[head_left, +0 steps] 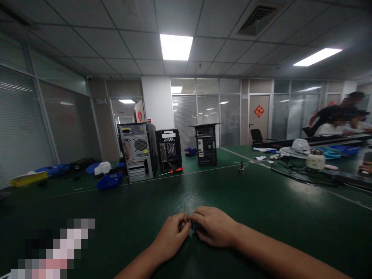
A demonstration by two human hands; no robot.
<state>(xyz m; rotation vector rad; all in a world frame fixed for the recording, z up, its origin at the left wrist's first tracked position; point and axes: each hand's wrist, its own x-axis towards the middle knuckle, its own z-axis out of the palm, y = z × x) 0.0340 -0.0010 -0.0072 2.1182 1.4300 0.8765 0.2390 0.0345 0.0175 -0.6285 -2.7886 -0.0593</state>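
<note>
My left hand (173, 235) and my right hand (215, 226) meet low over the green table (130, 221), in the lower middle of the head view. The left fingers are curled and pinched together. Bent over from the other side, the right fingers come down close to the left fingertips. Something small and dark seems to sit between the two hands, too small and too covered to name. Beyond them on the table stand a grey computer case (139, 151), a black computer case (168, 151) and another black case (206, 146).
A screwdriver (176, 170) with a red handle lies before the middle case. Blue trays (109, 180) are at the left. A small metal part (241, 167) stands right of centre. Cables, a white cap (300, 146) and a cream pot (315, 160) lie rightward; people (334, 120) are behind.
</note>
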